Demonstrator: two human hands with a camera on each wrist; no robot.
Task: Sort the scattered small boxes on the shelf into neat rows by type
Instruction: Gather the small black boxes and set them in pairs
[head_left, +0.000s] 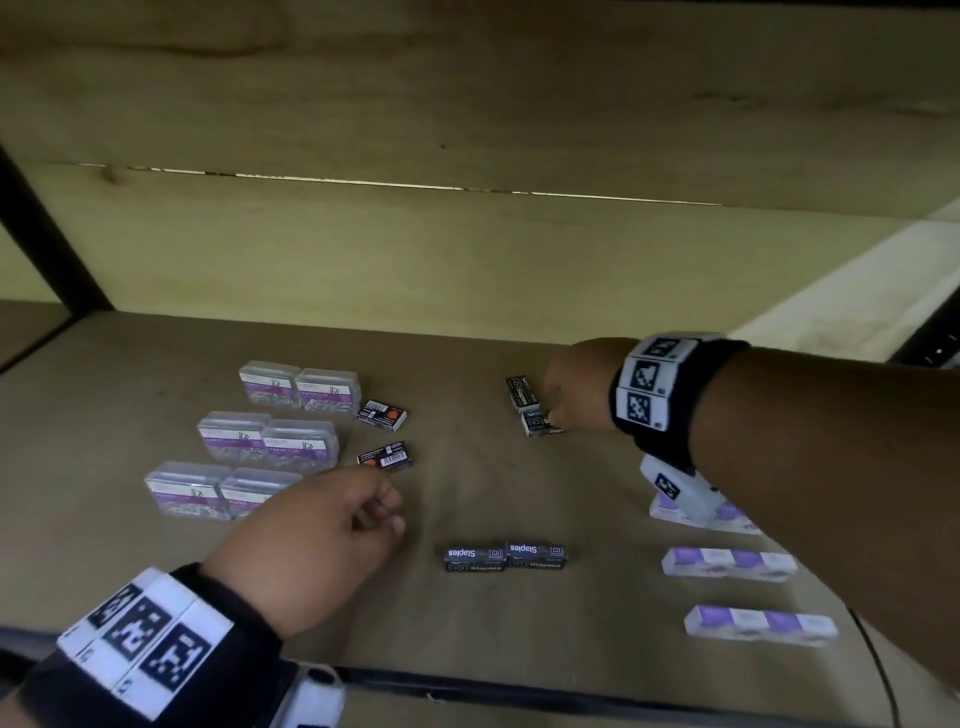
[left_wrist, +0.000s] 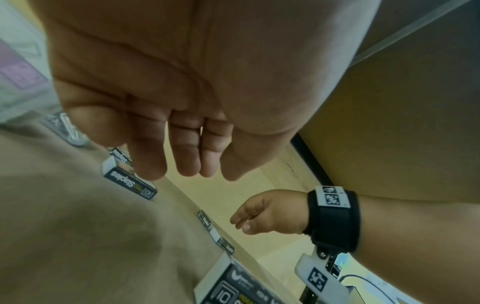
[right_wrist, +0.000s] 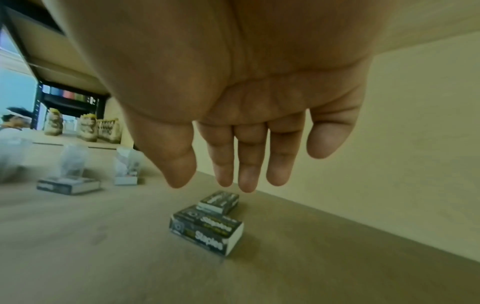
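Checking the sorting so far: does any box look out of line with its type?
Yes. The black staples boxes are split: two beside the clear paper clip boxes, two mid-shelf, two by the right hand. They lie at differing angles.

1. "Staples" and "10" on the two black boxes (head_left: 505, 557) side by side near the shelf's front edge.
2. "Staples" and "10" on the black box (left_wrist: 130, 181) by the left hand's fingers.
3. "Staples" on the nearer black box (right_wrist: 207, 230) under the right hand.
4. "PAPER CLIP" on a clear box (head_left: 301, 445) at the shelf's left, only partly legible.
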